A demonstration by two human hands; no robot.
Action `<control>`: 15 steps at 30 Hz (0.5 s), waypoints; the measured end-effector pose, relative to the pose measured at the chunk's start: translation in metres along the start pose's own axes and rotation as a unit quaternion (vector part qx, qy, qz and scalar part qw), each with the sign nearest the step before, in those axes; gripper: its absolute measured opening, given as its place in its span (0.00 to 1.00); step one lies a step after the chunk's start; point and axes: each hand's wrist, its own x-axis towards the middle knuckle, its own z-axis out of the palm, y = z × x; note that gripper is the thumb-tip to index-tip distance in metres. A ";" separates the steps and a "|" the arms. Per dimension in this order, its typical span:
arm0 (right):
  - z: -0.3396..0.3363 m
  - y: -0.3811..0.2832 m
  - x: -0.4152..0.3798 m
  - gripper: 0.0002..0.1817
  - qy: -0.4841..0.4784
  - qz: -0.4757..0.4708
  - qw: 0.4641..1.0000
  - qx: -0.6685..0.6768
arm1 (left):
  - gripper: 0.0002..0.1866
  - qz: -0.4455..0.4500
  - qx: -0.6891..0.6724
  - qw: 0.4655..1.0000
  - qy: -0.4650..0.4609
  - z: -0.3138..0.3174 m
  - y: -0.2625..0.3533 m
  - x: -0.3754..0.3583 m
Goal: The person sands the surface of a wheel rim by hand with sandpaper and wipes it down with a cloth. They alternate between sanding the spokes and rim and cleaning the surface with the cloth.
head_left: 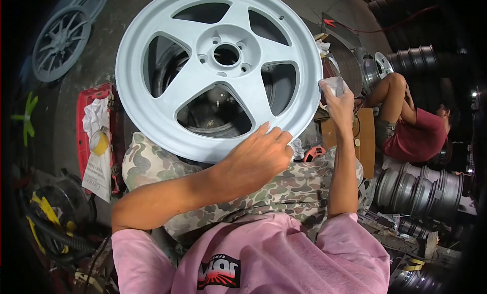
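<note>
A large pale grey five-spoke car wheel rim (pixel 276 94) rests tilted against my lap, its face toward me. My left hand (pixel 264 151) is closed over the rim's lower right edge, fingertips on the outer lip. At the right edge, my right hand (pixel 339 101) pinches a small folded grey sheet (pixel 333 84), which looks like sandpaper, against or very close to the lip. The fingers behind the sheet are partly hidden.
A red crate (pixel 83 116) at left holds crumpled white paper (pixel 96 116) and a yellow tape roll (pixel 99 143). Another spoked wheel (pixel 62 43) stands upper left. At right a person in a red shirt (pixel 416 137) sits near stacked metal rims (pixel 418 192).
</note>
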 end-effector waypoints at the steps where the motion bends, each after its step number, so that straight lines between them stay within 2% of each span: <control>1: 0.003 -0.004 -0.001 0.17 0.021 0.001 0.999 -0.034 | 0.13 -0.002 0.001 1.000 0.001 0.001 0.000 0.000; 5: 0.014 -0.022 0.005 0.20 0.090 -0.024 0.987 -0.130 | 0.13 -0.003 0.007 1.000 0.003 0.003 -0.002 0.000; 9: 0.021 -0.027 0.012 0.20 0.120 -0.023 0.979 -0.164 | 0.13 -0.008 -0.007 1.000 -0.003 -0.001 -0.001 0.002; 12: 0.016 -0.030 -0.006 0.22 0.102 0.015 0.983 -0.151 | 0.12 0.005 -0.007 0.999 0.038 0.006 -0.004 0.002; 15: 0.019 -0.020 0.006 0.23 0.114 0.007 0.983 -0.145 | 0.12 -0.002 -0.003 1.000 0.014 0.006 -0.003 0.002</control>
